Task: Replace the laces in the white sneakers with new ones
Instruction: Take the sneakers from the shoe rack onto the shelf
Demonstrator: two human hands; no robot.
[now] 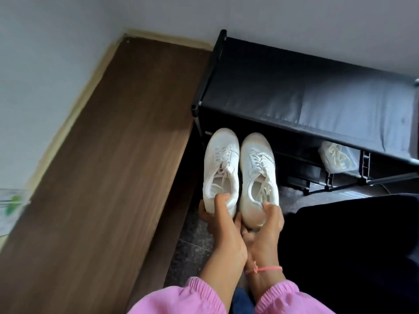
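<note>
Two white sneakers hang side by side in the air in front of a black shoe rack [294,87], toes pointing away from me. My left hand [223,225] grips the heel of the left sneaker [222,164], thumb inside the opening. My right hand [264,227] grips the heel of the right sneaker [258,173] the same way. Both shoes still carry white laces, loosely tied. A clear plastic bag of pale laces [337,157] lies on a lower shelf of the rack, to the right of the shoes.
A brown wooden tabletop [102,166] runs along the left, against a white wall. Dark speckled floor [192,241] shows below the hands. A dark cushion or seat [351,245] fills the lower right. Pink sleeves cover both forearms.
</note>
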